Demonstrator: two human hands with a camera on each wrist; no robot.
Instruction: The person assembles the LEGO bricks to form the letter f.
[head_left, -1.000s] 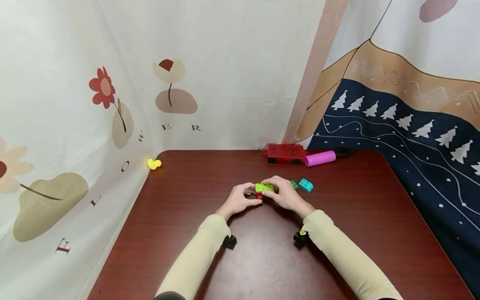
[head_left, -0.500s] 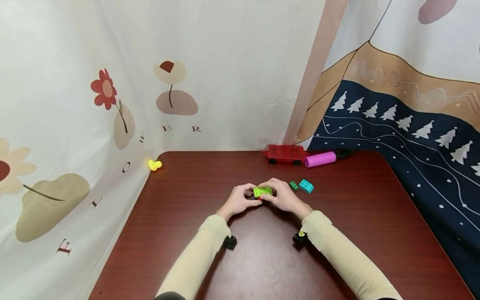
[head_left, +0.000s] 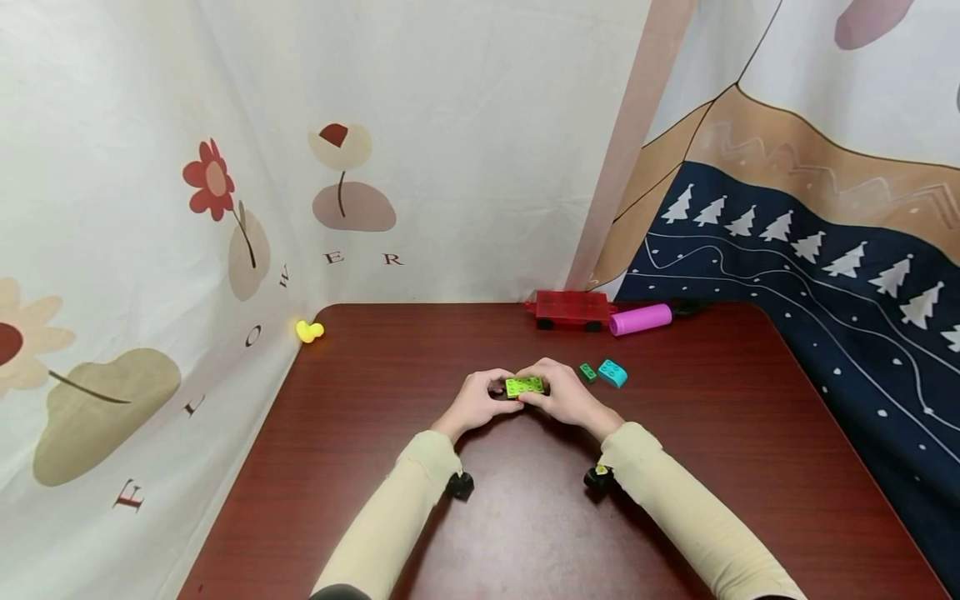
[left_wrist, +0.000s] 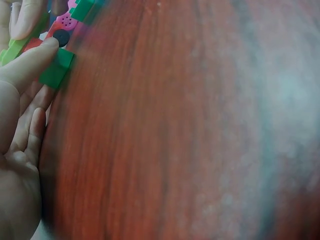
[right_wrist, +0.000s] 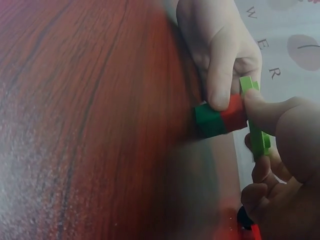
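Observation:
Both hands meet around a small stack of toy bricks near the middle of the table. My left hand (head_left: 478,400) grips the stack's lower part, its thumb over the red brick (right_wrist: 235,114) and the green brick (right_wrist: 207,122) beneath it. In my right hand (head_left: 566,395) a lime-green flat brick (head_left: 523,387) is pinched between thumb and fingers. It lies across the top of the red brick, studs up; whether it is fully pressed on cannot be seen. From the left wrist view, the lower green brick (left_wrist: 57,70) shows below the left thumb.
A small green brick (head_left: 587,372) and a turquoise brick (head_left: 612,373) lie right of the hands. Farther back are a red toy wagon (head_left: 572,310), a purple cylinder (head_left: 641,320) and a dark object beside it. A yellow toy (head_left: 308,332) sits at the table's far left corner.
My right hand has brought the lime-green brick slightly left and down over the red brick, now mostly covered in the head view. The left hand has stayed nearly still.

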